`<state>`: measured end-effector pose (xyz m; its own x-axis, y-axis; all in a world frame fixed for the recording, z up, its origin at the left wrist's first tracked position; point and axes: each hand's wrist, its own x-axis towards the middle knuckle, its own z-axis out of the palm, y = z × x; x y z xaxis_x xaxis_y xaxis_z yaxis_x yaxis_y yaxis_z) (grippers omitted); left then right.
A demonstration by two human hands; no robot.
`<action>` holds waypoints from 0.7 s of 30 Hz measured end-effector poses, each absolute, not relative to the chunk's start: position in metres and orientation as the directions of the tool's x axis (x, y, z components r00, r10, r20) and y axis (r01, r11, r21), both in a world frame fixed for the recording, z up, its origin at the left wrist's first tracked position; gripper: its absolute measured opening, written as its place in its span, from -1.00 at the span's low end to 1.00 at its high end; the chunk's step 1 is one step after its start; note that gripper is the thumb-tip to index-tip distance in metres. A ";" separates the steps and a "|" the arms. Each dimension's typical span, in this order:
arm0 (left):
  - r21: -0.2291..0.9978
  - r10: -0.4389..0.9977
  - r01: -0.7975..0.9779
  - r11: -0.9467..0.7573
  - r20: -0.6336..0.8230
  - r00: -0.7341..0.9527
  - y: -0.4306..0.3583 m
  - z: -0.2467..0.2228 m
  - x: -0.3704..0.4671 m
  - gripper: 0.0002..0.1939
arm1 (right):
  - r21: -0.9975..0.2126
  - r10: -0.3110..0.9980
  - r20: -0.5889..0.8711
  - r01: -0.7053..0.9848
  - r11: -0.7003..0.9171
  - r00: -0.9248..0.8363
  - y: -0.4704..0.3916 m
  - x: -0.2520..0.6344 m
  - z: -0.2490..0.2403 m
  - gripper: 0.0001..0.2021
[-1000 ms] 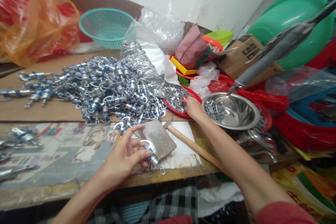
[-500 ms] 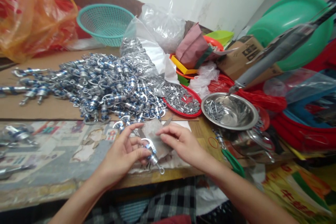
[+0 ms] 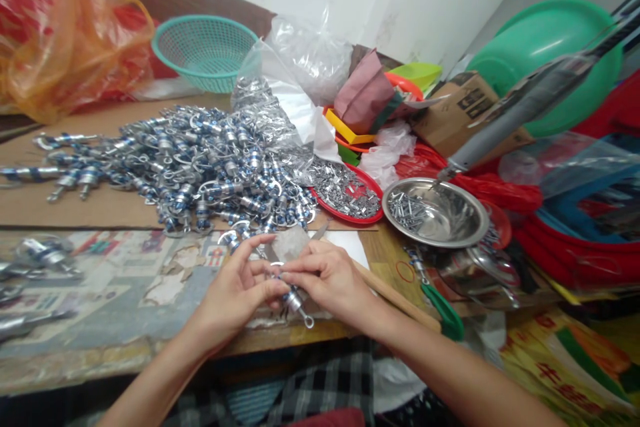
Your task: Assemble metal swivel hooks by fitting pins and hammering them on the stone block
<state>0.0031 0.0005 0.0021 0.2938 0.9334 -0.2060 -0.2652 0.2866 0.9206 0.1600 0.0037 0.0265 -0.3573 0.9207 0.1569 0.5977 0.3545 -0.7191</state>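
Note:
My left hand [image 3: 245,287] is closed around a small silver metal fitting [image 3: 296,303] with a blue band. A ring at the fitting's lower end points toward me. Right at its upper end, my right hand [image 3: 325,277] has thumb and fingers pinched together; whatever lies between them is hidden. Behind the fingers lies a grey block [image 3: 293,241], partly covered by my right hand. A wooden handle [image 3: 400,297] runs out from under that hand toward the lower right.
Beyond the hands lies a large heap of similar fittings [image 3: 200,160] on cardboard. A red plate [image 3: 367,213] holds small metal pieces, and a steel bowl [image 3: 465,233] holds pins. Green-handled pliers [image 3: 445,313] rest at right. Several more fittings [image 3: 45,257] lie at left.
My right hand has moved left and toward me, from over the grey block onto the upper end of the fitting. The wooden handle now shows beside my right forearm. My left hand keeps its hold.

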 end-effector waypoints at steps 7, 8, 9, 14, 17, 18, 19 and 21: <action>0.911 0.936 -0.290 0.294 -0.213 0.279 0.000 0.002 0.003 -0.30 | -0.714 0.922 0.375 0.605 0.353 -0.094 0.003 0.198 0.030 -0.85; 0.909 0.936 -0.293 0.296 -0.214 0.279 0.000 0.002 0.004 -0.30 | -0.660 0.936 0.343 0.690 0.297 -0.074 0.002 0.210 0.028 -0.81; 0.907 0.935 -0.296 0.298 -0.216 0.280 0.000 0.003 0.004 -0.30 | -0.586 0.958 0.276 0.775 0.236 -0.082 0.002 0.222 0.024 -0.73; 0.905 0.938 -0.300 0.302 -0.226 0.262 0.000 0.002 0.004 -0.30 | -0.355 0.991 -0.041 0.929 0.106 -0.129 -0.009 0.258 0.007 -0.77; 0.907 0.940 -0.300 0.297 -0.221 0.262 -0.001 0.001 0.004 -0.30 | -0.438 0.987 0.106 0.886 0.152 -0.116 -0.018 0.255 0.020 -0.80; 0.906 0.940 -0.302 0.296 -0.219 0.263 -0.001 0.001 0.004 -0.30 | -0.469 0.975 0.176 0.859 0.206 -0.138 -0.022 0.252 0.028 -0.78; 0.905 0.940 -0.305 0.295 -0.218 0.264 -0.001 0.001 0.004 -0.30 | -0.491 0.953 0.251 0.826 0.277 -0.171 -0.027 0.248 0.037 -0.74; 0.904 0.940 -0.310 0.296 -0.218 0.263 -0.001 0.001 0.004 -0.29 | -0.490 0.882 0.404 0.757 0.432 -0.242 -0.038 0.241 0.052 -0.63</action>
